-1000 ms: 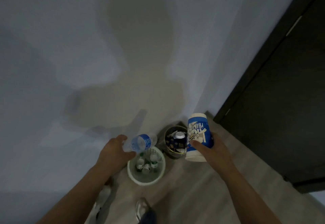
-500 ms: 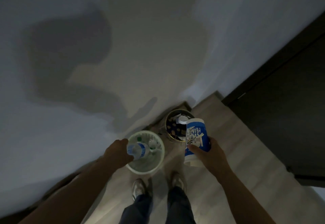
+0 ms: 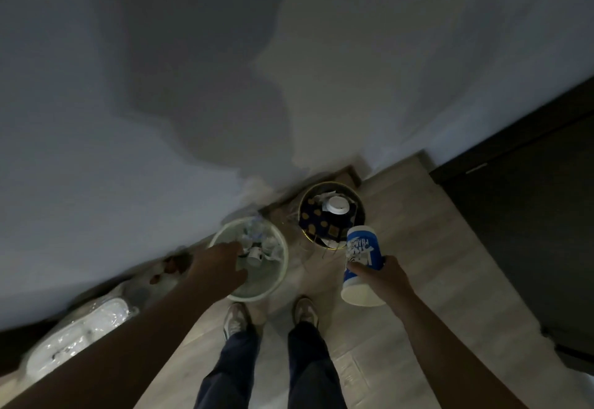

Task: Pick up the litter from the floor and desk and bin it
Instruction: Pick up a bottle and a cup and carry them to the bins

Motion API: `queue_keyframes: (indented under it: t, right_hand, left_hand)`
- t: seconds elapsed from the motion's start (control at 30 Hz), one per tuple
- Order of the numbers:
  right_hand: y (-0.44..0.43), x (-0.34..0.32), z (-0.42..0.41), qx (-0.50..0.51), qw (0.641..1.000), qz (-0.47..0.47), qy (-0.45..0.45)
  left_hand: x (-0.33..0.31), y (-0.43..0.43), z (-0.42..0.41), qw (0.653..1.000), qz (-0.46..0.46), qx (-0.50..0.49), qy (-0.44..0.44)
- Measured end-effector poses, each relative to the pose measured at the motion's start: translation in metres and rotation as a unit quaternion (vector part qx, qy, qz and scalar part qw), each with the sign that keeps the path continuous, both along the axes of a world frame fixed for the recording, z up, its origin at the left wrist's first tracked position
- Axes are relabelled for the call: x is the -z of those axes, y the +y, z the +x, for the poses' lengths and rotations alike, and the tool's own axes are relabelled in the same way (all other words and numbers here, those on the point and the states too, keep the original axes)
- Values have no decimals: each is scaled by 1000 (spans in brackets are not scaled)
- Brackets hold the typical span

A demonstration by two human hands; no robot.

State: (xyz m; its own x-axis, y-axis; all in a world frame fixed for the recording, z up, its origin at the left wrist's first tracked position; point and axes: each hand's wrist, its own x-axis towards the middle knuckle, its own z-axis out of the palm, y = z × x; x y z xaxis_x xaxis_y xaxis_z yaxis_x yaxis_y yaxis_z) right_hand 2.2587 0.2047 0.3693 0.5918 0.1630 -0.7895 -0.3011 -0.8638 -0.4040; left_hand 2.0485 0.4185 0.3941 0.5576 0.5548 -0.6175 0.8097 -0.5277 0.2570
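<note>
Litter sat piled in the white bin right under the left grip. It was crumpled paper and what looked like small bottles, too blurry to sort out properly. That grip hung over the near-left edge of the bin with its back to the camera, fingers loose and pointing down, nothing in it as far as I could see.

The right grip was curled round a blue and white cup, holding it tilted with its far end pointing away from the person. Just past that end stood a dark bin with a goldish rim, stuffed with paper scraps and a white lid. So the cup was up above the floor, in front of the dark bin, not in it.

Both bins stood by the wall, the white one left of the dark one, close together. Below the two grips were the person's shoes on pale wood boards. Off to the left of the left grip lay something white wrapped in clear plastic. Well to the right of the right grip was a dark door.
</note>
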Motion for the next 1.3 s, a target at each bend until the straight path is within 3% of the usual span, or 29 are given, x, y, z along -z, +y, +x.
queue_keyframes:
  t: [0.33, 0.6, 1.07, 1.13, 1.3]
  right_hand:
    - [46, 110, 63, -84, 994, -65, 6]
    - [92, 149, 83, -142, 989, -33, -6]
    - [69, 18, 66, -348, 931, -11, -105]
    - [68, -15, 64, -398, 907, 10, -135]
    - [77, -103, 55, -543, 804, 67, -233]
  left_hand:
    - [59, -12, 61, 999, 20, 46, 3]
    - [86, -1, 74, 998, 32, 52, 13]
    - [-5, 0, 80, 997, 55, 53, 26]
    - [-27, -3, 78, 996, 64, 52, 21]
    - [-90, -11, 61, 996, 77, 44, -4]
